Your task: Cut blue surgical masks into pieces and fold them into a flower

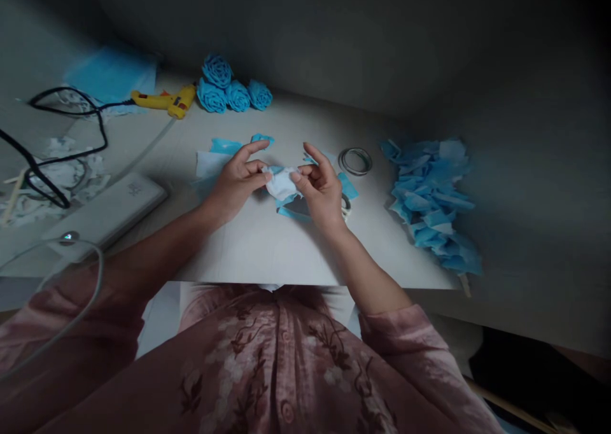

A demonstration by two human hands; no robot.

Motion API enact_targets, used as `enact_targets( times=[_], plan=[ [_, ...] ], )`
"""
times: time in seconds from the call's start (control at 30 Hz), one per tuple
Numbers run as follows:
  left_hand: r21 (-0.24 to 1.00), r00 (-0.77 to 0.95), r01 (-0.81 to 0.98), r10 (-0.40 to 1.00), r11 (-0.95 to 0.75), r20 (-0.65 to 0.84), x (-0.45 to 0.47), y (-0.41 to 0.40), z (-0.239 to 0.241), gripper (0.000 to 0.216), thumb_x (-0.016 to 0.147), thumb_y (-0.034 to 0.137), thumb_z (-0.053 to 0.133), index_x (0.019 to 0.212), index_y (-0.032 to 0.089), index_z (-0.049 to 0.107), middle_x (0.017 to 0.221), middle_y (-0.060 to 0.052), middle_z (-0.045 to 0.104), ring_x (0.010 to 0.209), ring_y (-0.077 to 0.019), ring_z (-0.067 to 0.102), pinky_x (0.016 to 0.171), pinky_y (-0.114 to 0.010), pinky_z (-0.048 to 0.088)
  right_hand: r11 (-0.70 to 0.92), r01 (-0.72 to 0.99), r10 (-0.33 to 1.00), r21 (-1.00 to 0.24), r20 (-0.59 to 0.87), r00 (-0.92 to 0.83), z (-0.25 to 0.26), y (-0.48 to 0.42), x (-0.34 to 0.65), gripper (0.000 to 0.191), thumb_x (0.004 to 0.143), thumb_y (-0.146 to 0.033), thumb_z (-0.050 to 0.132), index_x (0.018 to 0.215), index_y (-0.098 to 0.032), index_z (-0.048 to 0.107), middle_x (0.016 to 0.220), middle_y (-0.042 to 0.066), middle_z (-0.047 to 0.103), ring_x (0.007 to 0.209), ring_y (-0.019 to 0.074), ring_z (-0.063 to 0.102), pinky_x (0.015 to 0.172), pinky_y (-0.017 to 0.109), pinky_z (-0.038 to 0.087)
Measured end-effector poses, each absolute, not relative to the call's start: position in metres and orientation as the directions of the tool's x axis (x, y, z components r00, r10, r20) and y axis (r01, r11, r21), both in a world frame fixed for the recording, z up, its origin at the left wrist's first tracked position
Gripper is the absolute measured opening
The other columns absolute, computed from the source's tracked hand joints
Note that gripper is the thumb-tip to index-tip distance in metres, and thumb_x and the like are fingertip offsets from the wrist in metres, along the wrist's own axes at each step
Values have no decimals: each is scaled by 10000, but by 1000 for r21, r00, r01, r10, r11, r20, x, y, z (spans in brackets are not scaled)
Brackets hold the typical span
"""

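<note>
My left hand (240, 178) and my right hand (321, 188) meet over the middle of the white table (267, 249). Between them they pinch a small pale blue-white piece of fabric (281, 182), thumb and fingers of each hand closed on its edges. Under and around the hands lie a few loose blue fabric scraps (224, 146). Behind my right hand lies a small roll of tape (355, 161), apart from it.
Three finished blue fabric roses (229, 89) and a yellow glue gun (167, 101) lie at the back. A heap of cut blue pieces (432, 202) sits at the right. A white power strip (107, 208), black cables (62, 147) and paper scraps occupy the left.
</note>
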State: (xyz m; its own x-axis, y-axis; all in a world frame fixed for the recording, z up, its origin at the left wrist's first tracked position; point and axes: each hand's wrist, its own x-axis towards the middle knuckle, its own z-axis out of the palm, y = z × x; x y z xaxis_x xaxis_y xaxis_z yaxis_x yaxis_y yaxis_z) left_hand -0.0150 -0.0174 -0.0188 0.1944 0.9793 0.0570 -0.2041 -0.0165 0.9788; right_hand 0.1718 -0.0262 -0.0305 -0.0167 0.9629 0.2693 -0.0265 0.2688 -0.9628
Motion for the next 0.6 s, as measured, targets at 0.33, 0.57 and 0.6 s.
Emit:
enact_targets(
  times=[0.33, 0.57, 0.6],
  plan=[
    [990, 189, -87, 974, -106, 121, -13, -26, -12, 640, 766, 200, 789, 1373, 195, 585, 811, 23, 651, 701, -115, 612, 686, -233, 505, 249, 13, 965, -968, 247, -89, -24, -29, 171, 605, 765, -640, 833, 1231, -280, 696, 900, 4, 684, 688, 122, 545, 629, 280, 461],
    [993, 186, -93, 978, -79, 95, -13, -24, -13, 728, 764, 175, 772, 1448, 238, 533, 934, -22, 729, 740, -132, 656, 725, -249, 519, 205, 34, 979, -978, 205, -5, -22, -29, 171, 543, 736, -733, 798, 774, -204, 684, 621, -54, 514, 569, 80, 392, 533, 241, 317],
    [992, 175, -107, 981, -67, 85, -13, -23, -13, 753, 772, 196, 776, 1473, 256, 509, 984, -35, 739, 739, -135, 658, 724, -255, 520, 215, 35, 977, -976, 215, 5, -22, -29, 171, 544, 732, -735, 800, 780, -205, 687, 627, -52, 521, 572, 81, 395, 535, 241, 320]
  ],
)
